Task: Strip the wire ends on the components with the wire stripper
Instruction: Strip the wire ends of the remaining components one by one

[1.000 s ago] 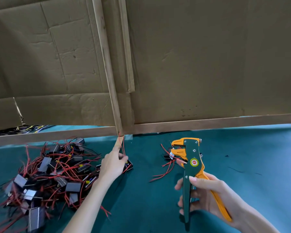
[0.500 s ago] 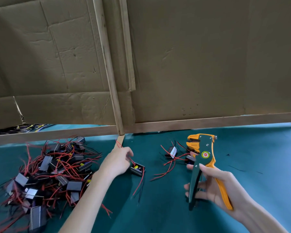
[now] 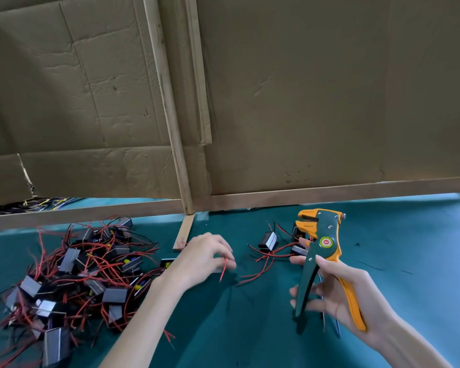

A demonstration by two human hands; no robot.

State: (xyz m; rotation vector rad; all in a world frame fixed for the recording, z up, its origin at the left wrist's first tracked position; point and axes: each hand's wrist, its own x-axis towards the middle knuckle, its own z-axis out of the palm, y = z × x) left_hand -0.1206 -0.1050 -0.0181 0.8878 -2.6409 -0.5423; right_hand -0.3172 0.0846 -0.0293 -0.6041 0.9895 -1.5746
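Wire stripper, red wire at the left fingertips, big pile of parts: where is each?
wire stripper (image 3: 327, 245): head view, green body beside the round badge.
red wire (image 3: 223, 270): head view, middle of its hanging stretch.
pile of parts (image 3: 85, 266): head view, middle of the tangle.

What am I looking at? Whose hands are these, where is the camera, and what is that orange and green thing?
There is no machine here, just a person's two bare hands. The picture comes from a camera worn on the person's head. It looks down at the work, so you see what they see.

The right hand holds a wire stripper. That is a green and orange tool that peels the plastic off wire ends. The left hand pinches a thin red wire in its fingers.

On the left of the green table lies a pile of small black boxes with red and black wires. A few more boxes lie near the tool. A brown cardboard wall stands behind.
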